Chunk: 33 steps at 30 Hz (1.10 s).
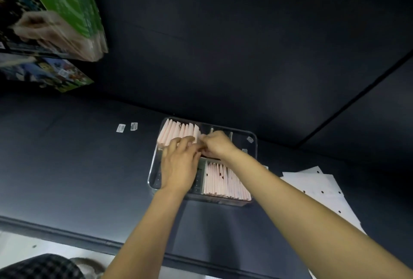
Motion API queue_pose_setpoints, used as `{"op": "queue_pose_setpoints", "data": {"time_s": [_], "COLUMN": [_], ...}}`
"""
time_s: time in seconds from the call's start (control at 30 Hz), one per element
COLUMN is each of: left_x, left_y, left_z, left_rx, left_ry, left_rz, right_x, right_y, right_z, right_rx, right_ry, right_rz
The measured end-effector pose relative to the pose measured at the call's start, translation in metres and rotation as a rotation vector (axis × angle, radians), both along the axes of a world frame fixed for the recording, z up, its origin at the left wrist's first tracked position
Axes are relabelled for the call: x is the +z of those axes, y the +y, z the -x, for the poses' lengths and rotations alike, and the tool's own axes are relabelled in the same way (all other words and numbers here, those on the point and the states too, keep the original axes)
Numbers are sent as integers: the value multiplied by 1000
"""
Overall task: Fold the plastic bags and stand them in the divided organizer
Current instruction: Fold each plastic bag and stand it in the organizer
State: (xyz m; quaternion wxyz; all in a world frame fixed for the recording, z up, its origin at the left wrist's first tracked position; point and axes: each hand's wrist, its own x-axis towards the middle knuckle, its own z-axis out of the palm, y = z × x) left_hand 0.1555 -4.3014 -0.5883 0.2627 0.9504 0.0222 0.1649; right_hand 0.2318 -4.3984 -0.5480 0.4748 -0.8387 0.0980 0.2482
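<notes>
A clear divided organizer sits on the dark table. Its far left compartment holds a row of folded pink bags standing upright. Its near right compartment holds another row of folded pink bags. My left hand lies over the near left part of the organizer, its fingers reaching to the far row. My right hand is over the middle of the organizer and pinches a folded pink bag at the right end of the far row. The far right compartment looks bare.
A stack of flat white bags with black dots lies on the table to the right of the organizer. Two small white labels lie to the left. Green and colourful boxes stand at the upper left. The table's front edge runs below.
</notes>
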Motion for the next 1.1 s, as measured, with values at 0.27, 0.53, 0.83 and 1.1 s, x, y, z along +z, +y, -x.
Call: {"op": "queue_pose_setpoints", "data": {"time_s": [0.27,0.53,0.83,1.1], "left_x": [5,-10,-72,-50], "left_y": [-14,-125,-145,-167], "left_z": [10,66,117,114], "left_rx": [-26,-699,-859,-864], "left_ry": [-68,33,501,479], "left_rz": [-30,-42,-271,-139], "right_x": [7,-47,-108,-80], "right_y": [-171,-362,-378,-346], "right_z": [65,209,262,248], "right_rx": [-33,272,118,212], "right_ry": [-325,-87,-406,-316], "right_rz": [83,620,327,342]}}
